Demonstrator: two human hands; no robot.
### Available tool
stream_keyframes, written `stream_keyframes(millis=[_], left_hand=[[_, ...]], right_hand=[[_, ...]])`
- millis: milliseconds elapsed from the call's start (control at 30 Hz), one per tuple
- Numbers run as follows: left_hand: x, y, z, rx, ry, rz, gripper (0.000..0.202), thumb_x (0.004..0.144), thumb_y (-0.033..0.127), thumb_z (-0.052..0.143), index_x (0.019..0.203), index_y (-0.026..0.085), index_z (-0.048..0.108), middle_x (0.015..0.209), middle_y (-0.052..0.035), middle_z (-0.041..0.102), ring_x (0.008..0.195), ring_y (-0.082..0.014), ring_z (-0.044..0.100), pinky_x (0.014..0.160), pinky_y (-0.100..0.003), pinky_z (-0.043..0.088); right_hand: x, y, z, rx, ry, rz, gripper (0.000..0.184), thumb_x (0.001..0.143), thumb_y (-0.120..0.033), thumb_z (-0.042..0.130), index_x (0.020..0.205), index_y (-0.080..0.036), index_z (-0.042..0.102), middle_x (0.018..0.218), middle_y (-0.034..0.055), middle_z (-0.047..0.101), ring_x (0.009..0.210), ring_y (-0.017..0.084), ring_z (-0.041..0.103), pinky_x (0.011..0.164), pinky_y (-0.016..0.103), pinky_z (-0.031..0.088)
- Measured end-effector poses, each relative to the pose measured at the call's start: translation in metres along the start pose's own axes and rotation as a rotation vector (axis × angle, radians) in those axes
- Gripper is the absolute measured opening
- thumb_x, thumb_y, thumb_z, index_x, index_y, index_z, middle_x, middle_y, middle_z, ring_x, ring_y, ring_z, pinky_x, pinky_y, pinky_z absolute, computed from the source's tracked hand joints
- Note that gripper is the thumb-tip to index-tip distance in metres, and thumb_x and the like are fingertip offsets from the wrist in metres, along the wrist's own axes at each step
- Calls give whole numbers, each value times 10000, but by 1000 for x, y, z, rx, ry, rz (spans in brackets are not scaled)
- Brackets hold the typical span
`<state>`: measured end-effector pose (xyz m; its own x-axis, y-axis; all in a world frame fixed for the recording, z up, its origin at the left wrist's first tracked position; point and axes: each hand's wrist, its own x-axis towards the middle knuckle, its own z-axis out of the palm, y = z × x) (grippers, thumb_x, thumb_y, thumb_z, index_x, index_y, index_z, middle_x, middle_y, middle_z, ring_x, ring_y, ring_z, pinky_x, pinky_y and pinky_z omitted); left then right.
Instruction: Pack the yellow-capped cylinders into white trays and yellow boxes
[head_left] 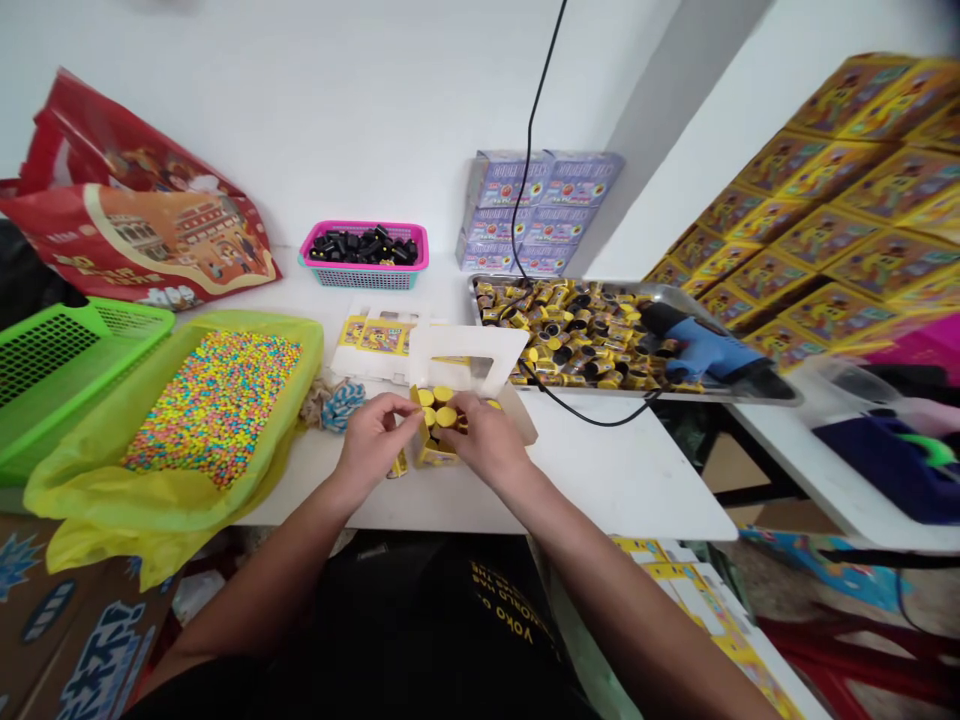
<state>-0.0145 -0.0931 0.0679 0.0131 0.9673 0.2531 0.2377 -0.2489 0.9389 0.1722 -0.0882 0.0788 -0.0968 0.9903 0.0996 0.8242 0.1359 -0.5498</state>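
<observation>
Both hands meet on one open box [435, 455]. The left hand [371, 440] pinches its left wall, and the right hand [486, 440] curls closed over its right edge. Between them at least three yellow caps [446, 415] show. Beyond the grip, to the right, sits one tray [474, 300]; left of it is one candy bag [150, 500].

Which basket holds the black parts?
The pink basket, farther back, filled with black parts; the green basket at far left shows none.
</observation>
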Motion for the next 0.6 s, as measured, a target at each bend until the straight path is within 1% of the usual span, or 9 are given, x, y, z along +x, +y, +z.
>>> stream_keyframes(millis=[67, 100, 233, 300, 333, 400, 467, 533, 600], left_hand=[[1, 1, 0, -45, 32, -7, 165, 799, 366, 707, 801, 202, 715, 696, 5, 666, 551, -110, 513, 555, -256, 415], [2, 3, 0, -65, 45, -9, 172, 806, 372, 704, 794, 200, 708, 695, 4, 667, 559, -113, 524, 563, -258, 423], [8, 9, 4, -112, 122, 12, 173, 812, 371, 712, 806, 199, 692, 732, 0, 681, 582, -112, 545, 575, -254, 436], [12, 11, 7, -93, 168, 51, 181, 826, 382, 715, 838, 203, 690, 734, 6, 671, 582, -109, 544, 569, -248, 433], [15, 13, 9, -76, 184, 80, 191, 839, 393, 710, 858, 204, 688, 726, 10, 659, 582, -109, 543, 568, -247, 432], [20, 16, 16, -30, 183, 147, 211, 870, 414, 688, 909, 206, 680, 720, 18, 635, 590, -111, 545, 583, -248, 439], [25, 22, 24, 22, 144, 220, 216, 891, 418, 669, 945, 209, 673, 737, 17, 624, 625, -120, 561, 627, -256, 456], [31, 28, 33, 50, 71, 274, 202, 907, 406, 649, 954, 211, 666, 764, 6, 629, 678, -138, 586, 675, -270, 471], [37, 34, 41, 51, -20, 294, 177, 930, 381, 610, 923, 209, 652, 801, -10, 644, 743, -157, 608, 720, -284, 485]], right_hand=[[3, 2, 3, 22, 60, -15, 258, 742, -248, 812, 960, -230, 676, 942, 46, 678, 819, 207, 628, 729, 319, 454], [5, 3, 4, 46, 68, -3, 287, 725, -233, 822, 977, -228, 685, 950, 46, 674, 813, 203, 626, 732, 320, 461], [9, 6, 7, 157, -22, 115, 446, 695, -197, 824, 1118, -204, 681, 902, 37, 680, 757, 192, 626, 713, 322, 476], [7, 5, 2, 184, -48, 166, 456, 705, -222, 814, 1140, -198, 675, 893, 39, 687, 742, 193, 632, 709, 329, 477], [5, 5, -2, 198, -31, 170, 426, 723, -245, 800, 1128, -197, 677, 900, 43, 690, 747, 194, 638, 716, 333, 478], [0, 1, -13, 258, 32, 102, 351, 767, -308, 765, 1091, -204, 682, 944, 50, 700, 791, 197, 654, 740, 337, 480], [-3, -4, -26, 346, 24, -44, 303, 780, -356, 747, 1042, -216, 684, 968, 41, 708, 841, 198, 664, 747, 326, 478], [-3, -8, -36, 393, -53, -160, 219, 757, -330, 744, 936, -222, 679, 898, 13, 708, 811, 187, 657, 713, 302, 468], [0, -9, -42, 355, -63, -186, 127, 718, -250, 726, 804, -218, 639, 783, -11, 677, 735, 171, 629, 678, 286, 451]])
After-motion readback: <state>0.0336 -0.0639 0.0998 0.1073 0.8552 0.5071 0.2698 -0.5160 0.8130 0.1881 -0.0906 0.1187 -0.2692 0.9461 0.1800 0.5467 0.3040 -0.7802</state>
